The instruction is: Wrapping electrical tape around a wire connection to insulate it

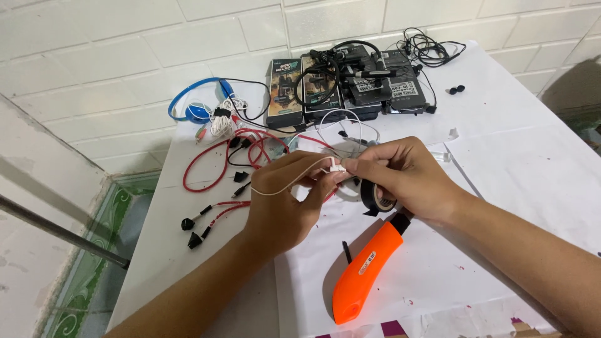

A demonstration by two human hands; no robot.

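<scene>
My left hand (285, 200) and my right hand (400, 175) meet above the white-covered table (501, 188). Together they pinch a thin white earphone cable (294, 180) with a small white plug piece (338, 168) held between the fingertips of both hands. The cable loops out to the left under my left thumb. A roll of black tape (377, 199) sits under my right hand, partly hidden by its fingers. An orange utility cutter (366, 272) lies on the paper just below both hands.
Red earphone cables (216, 159) with black plugs lie left of my hands. Blue headphones (194, 106) and several dark boxes (325, 87) with black headsets stand at the back by the tiled wall. Black earbud tips (456, 89) rest at the far right.
</scene>
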